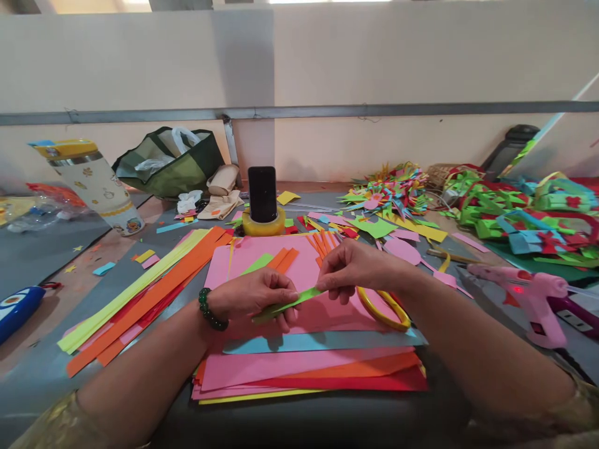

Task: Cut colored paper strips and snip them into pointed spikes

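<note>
Both hands hold one green paper strip (pixel 306 295) above a stack of coloured paper. My left hand (pixel 259 294), with a dark bead bracelet at the wrist, pinches the strip's left part. At its right end, the thumb and fingers of my right hand (pixel 344 271) are closed on it. Pink sheets (pixel 234 371) lie under the hands, with a blue strip (pixel 299 342) across them. Beneath my right wrist are yellow-handled scissors (pixel 397 318), their blades hidden. Short orange strips (pixel 284 259) lie just beyond my left hand.
Long yellow and orange strips (pixel 154 293) lie at left. A phone (pixel 262 193) leans upright in a tape roll (pixel 263 226). A pink glue gun (pixel 533 299) with a red light is at right, near paper baskets (pixel 538 231). A tumbler (pixel 103 187) stands back left.
</note>
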